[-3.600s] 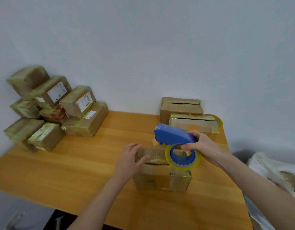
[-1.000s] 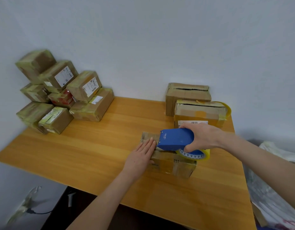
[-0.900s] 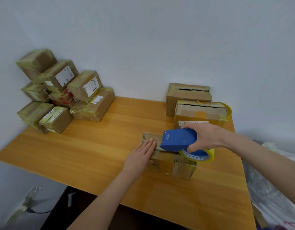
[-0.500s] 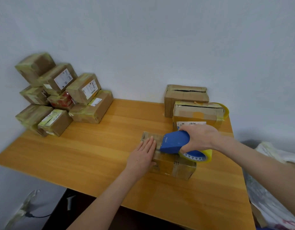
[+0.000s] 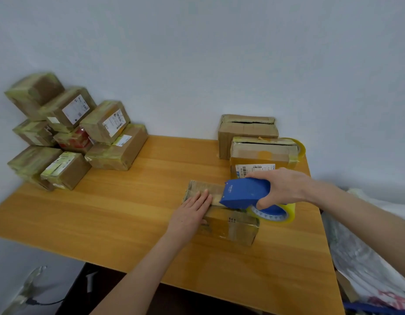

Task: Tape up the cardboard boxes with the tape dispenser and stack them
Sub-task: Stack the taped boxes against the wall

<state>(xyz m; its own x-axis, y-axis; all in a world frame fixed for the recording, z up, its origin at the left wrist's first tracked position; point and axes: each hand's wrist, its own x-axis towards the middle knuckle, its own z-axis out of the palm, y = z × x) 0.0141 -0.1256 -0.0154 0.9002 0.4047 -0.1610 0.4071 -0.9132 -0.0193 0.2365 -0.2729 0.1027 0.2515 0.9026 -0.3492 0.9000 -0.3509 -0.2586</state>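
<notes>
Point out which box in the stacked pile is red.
The red-printed box, wedged in the middle; every other one there is brown cardboard with yellowish tape.

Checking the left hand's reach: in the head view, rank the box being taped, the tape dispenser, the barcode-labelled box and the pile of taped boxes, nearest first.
1. box being taped, under the left hand
2. tape dispenser, just right
3. barcode-labelled box, back right
4. pile of taped boxes, far left

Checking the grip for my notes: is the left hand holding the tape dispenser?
No, the right hand grips the dispenser, while the left hand lies flat on the box.
</notes>
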